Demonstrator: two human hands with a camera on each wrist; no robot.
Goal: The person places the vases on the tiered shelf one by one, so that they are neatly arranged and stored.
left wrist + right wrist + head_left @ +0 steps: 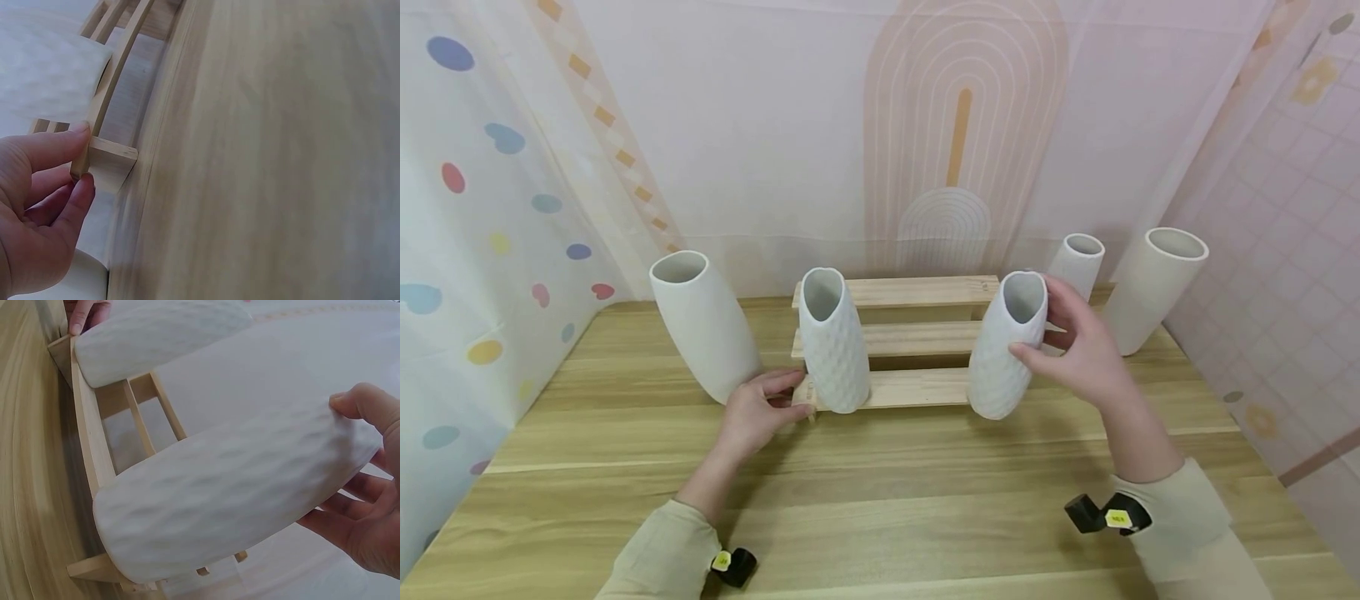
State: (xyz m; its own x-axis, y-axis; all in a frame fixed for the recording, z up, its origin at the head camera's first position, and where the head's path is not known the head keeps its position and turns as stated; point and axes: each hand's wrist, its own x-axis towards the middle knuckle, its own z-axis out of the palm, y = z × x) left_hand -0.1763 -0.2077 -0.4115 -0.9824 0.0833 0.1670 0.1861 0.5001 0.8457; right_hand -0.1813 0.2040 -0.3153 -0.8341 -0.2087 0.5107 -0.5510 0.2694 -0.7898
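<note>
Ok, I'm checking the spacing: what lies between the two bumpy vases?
Only bare wooden slats of the rack, with gaps between them; nothing stands on that stretch. The head view shows it.

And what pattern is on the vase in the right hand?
The vase is white with a dimpled, diamond-like pattern; best seen in the right wrist view.

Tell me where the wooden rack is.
In the head view, the wooden rack sits on the table before the curtain, its front left corner pinched by the left hand, textured vases at both ends.
</note>
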